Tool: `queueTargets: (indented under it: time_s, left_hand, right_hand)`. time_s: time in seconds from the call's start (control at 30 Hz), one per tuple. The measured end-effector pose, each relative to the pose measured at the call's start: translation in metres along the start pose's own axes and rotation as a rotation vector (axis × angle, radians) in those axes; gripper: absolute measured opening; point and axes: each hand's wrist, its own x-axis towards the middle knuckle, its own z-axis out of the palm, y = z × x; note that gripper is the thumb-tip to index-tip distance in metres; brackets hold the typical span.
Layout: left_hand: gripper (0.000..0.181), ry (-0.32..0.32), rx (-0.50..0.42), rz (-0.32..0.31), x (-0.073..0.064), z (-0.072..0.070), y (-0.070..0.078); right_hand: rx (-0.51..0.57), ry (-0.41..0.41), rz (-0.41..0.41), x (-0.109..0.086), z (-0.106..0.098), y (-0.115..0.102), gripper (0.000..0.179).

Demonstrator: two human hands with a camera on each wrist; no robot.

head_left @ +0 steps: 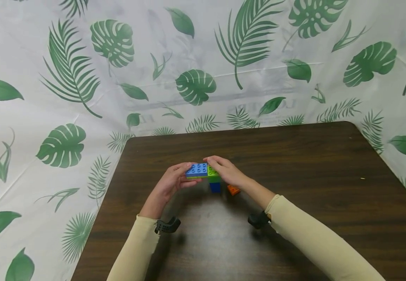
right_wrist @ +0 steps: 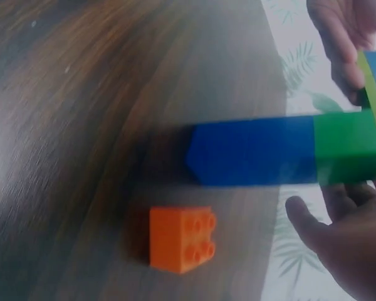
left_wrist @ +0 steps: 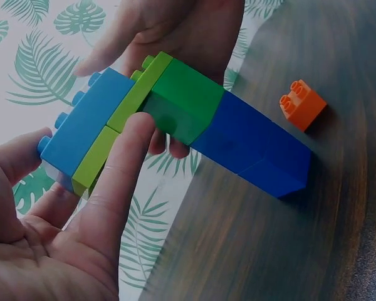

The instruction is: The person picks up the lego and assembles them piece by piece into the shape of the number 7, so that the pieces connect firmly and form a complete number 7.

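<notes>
A tower of toy bricks rises from the table: dark blue bricks [left_wrist: 257, 144] at the bottom, a green brick [left_wrist: 187, 103], then a long lime brick [left_wrist: 138, 94] jutting leftward. On that overhang sits a light blue brick [head_left: 196, 169]. My left hand [head_left: 175, 179] grips the overhang, thumb at the light blue brick and fingers beneath the lime one. From the other side my right hand [head_left: 227, 171] holds the tower's top around the lime and green bricks; part of its grip is hidden. An orange brick [right_wrist: 178, 238] lies on the table beside the tower's foot.
The dark wood table [head_left: 294, 164] extends to both sides, with a small yellow scrap [head_left: 362, 178] at the right. A leaf-patterned sheet [head_left: 196, 50] hangs behind the table's far edge. Black straps [head_left: 168, 225] circle the wrists.
</notes>
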Motion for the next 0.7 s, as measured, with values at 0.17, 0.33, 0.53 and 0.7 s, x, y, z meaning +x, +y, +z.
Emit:
queueTargets:
  time_s: [0.17,0.33,0.53,0.7]
  left_hand:
    - [0.049,0.018,0.003,-0.017,0.000,0.001,0.001]
    - [0.048,0.018,0.009,-0.029,0.000,0.001,0.002]
    - [0.055,0.018,-0.007,-0.043,-0.001,0.001,0.002]
    - [0.051,0.013,-0.006,-0.040,-0.002,0.001,0.002]
  right_hand:
    - [-0.053,0.029,0.010,-0.007,-0.014,0.010,0.052]
    - [-0.276,0.020,0.019,-0.019,-0.031,0.025,0.048]
    - [-0.481,-0.105,-0.044,-0.036,-0.042,0.048,0.032]
    - [-0.582,-0.180,-0.096,-0.048,-0.043,0.059,0.043]
